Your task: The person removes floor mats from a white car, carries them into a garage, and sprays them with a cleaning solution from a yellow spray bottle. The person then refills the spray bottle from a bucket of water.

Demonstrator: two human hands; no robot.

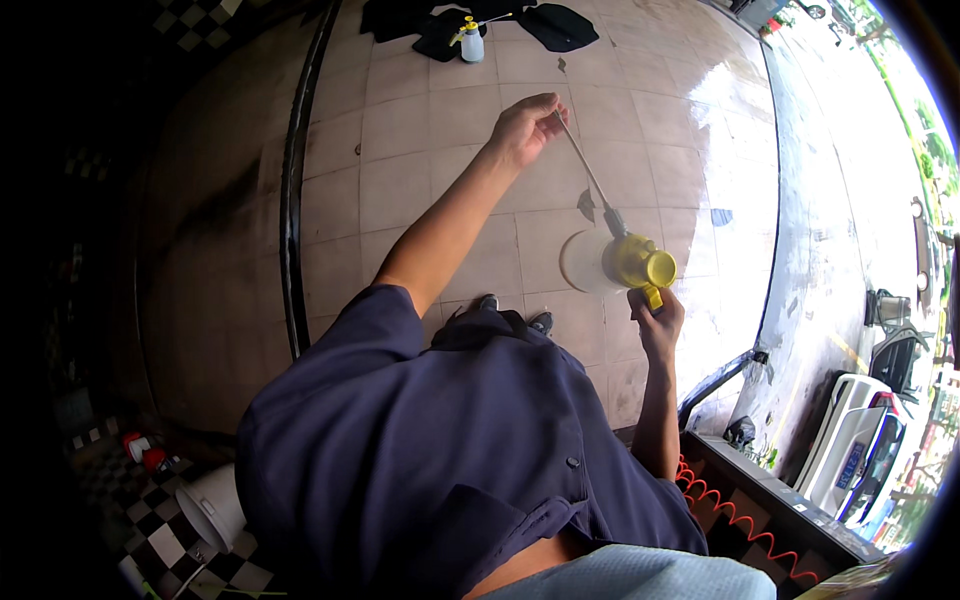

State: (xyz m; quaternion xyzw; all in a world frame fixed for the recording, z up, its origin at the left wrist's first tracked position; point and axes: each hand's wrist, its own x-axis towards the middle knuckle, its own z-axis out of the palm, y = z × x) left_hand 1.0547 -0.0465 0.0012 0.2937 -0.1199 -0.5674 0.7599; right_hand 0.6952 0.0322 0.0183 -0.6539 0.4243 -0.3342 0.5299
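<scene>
A pump sprayer (pixel 631 260) with a whitish tank and a yellow top is held out in front of me, tilted on its side. My right hand (pixel 658 320) is closed around its yellow handle. From the sprayer's dark fitting, a long thin metal wand (pixel 586 165) runs up and to the left. At the wand's far end my left hand (pixel 530 130) pinches the tip between its fingers. What exactly sits at the tip is hidden by those fingers. Both shoes (pixel 541 322) show on the tiled floor (pixel 420 150) below.
A second yellow and white sprayer (pixel 472 45) stands ahead beside black mats (pixel 556 27). Dark channels (pixel 296 190) run along the floor on both sides. A coiled red hose (pixel 735 512) lies at lower right, a white bucket (pixel 212 508) at lower left. A white car (pixel 850 440) is outside right.
</scene>
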